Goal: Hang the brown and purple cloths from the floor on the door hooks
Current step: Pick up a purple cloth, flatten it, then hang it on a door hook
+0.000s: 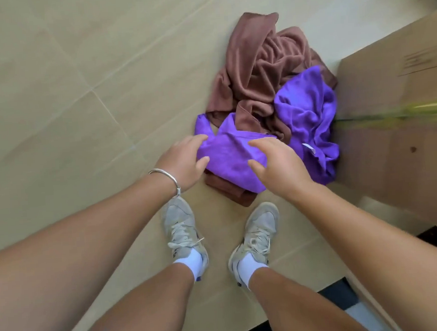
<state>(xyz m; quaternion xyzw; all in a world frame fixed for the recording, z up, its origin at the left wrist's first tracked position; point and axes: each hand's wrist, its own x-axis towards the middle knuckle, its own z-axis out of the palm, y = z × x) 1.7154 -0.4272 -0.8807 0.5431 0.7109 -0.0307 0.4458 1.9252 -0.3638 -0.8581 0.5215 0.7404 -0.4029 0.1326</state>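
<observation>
Two hands, left hand (183, 160) and right hand (277, 165), spread loose, ungrasping fingers over the purple cloth (231, 158), tangled with the brown cloth (259, 66) on the floor (52, 99), poised to gather it

We could not see the far fingertips of the left hand (183, 158), which lay sunk in the purple cloth (231, 159). That cloth hid part of the brown cloth (259, 66). The cardboard box (395, 127) ran off the right edge, its printed label too blurred to read.
</observation>
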